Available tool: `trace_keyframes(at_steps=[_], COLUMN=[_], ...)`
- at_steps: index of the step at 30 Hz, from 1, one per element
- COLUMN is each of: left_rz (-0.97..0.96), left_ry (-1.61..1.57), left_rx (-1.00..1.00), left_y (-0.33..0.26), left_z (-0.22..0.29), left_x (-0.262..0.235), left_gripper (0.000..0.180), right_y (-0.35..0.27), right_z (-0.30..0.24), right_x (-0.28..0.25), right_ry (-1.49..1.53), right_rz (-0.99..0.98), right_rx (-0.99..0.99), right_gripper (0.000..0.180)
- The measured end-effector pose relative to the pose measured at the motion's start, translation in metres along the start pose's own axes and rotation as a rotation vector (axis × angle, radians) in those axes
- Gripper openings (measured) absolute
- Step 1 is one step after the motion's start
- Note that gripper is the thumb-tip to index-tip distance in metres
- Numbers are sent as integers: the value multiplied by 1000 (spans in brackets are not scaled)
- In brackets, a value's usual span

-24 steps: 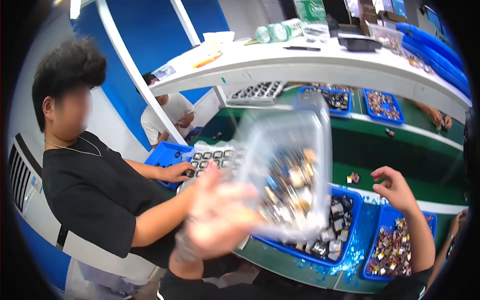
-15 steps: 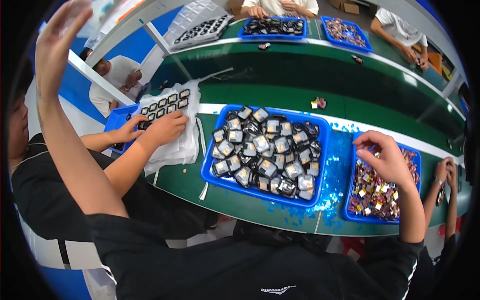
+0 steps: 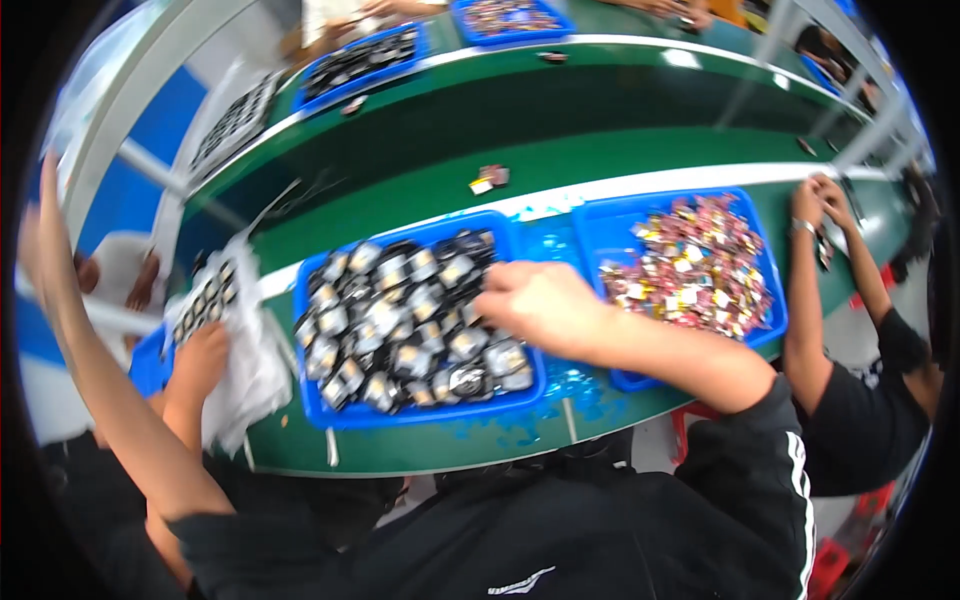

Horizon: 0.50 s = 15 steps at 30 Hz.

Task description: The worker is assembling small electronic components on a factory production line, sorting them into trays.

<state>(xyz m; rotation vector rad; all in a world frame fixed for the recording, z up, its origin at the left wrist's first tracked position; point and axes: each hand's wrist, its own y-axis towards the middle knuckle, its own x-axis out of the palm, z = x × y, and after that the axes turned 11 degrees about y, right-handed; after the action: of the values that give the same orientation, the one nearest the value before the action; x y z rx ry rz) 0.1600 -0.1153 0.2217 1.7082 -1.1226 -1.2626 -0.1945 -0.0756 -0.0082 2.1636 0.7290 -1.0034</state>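
My right hand (image 3: pixel 545 308) is over the right edge of a blue tray (image 3: pixel 425 415). Its fingers are curled together beside the parts inside; anything between them is hidden. The tray is heaped with square black parts with clear and pale tops (image 3: pixel 385 320). Raised high at the left rim, my left hand (image 3: pixel 42 235) is smeared by motion, so its fingers and any contents cannot be read. Under my right forearm stands a second blue tray (image 3: pixel 772 295), holding a pile of small pinkish, yellow and silver pieces (image 3: pixel 690 265).
A co-worker's hand (image 3: pixel 202 355) is at a white sheet (image 3: pixel 245 370) with rows of black parts. Another person's hands (image 3: pixel 815 200) work at the right. Blue scraps (image 3: pixel 565 385) litter the green table between the trays. A small piece (image 3: pixel 490 180) lies on the green surface behind.
My right hand has moved left from above the small pieces to the black parts' tray. The view has swung right. My left hand stays raised.
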Motion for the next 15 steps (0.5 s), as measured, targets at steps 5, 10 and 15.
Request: trace_keyframes(at_steps=[5, 10, 15], left_rz=[-887, -1465, -1344], left_ry=[-1019, -1813, -1796], left_rx=[-121, -832, -1220], left_y=[-149, -209, -234], left_z=[129, 192, 208], left_x=[-82, -90, -100], left_gripper=[89, 50, 22], right_y=[-17, -42, -95], right_z=[-48, -59, 11], right_x=[-14, -23, -76], right_ry=[382, 539, -88], right_rz=[132, 135, 673], right_rx=[-218, -106, 441], right_gripper=[26, 29, 26])
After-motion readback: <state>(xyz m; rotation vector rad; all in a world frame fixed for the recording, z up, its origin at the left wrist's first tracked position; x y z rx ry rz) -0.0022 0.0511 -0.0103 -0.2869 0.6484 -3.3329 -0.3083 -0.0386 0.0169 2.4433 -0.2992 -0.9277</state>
